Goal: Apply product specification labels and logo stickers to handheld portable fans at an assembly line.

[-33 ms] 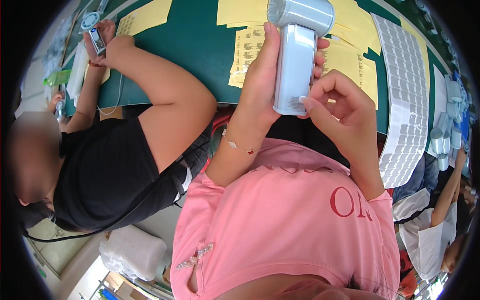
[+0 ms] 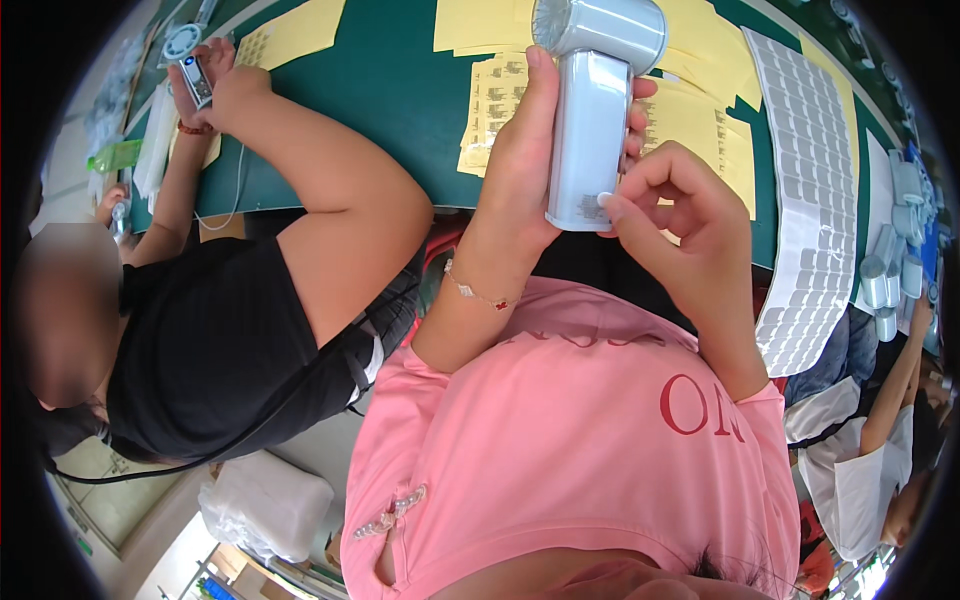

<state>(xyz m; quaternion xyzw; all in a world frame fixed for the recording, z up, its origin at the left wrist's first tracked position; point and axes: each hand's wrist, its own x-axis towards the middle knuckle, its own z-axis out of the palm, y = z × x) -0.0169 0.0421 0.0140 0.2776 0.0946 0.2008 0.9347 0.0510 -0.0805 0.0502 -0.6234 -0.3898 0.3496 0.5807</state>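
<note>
My left hand (image 2: 528, 140) is wrapped round a light blue handheld fan (image 2: 590, 140). The fan's round head points up and away from me, and its flat handle end is toward me. Dark small print sits at the bottom of the handle. At that lower right corner, my right hand (image 2: 685, 205) is closed in a pinch, thumb tip touching the handle beside the print. Whatever lies between thumb and forefinger, if anything, is too small to make out. Yellow label sheets (image 2: 735, 150) lie on the table beyond the fan.
On the green table (image 2: 380, 100), a long sheet of grey labels (image 2: 815, 150) runs down the right side. Several light blue fans (image 2: 885, 265) stand farther right, near another worker. At left, a person in black (image 2: 220, 330) holds a similar fan (image 2: 195, 80), elbow close to my left arm.
</note>
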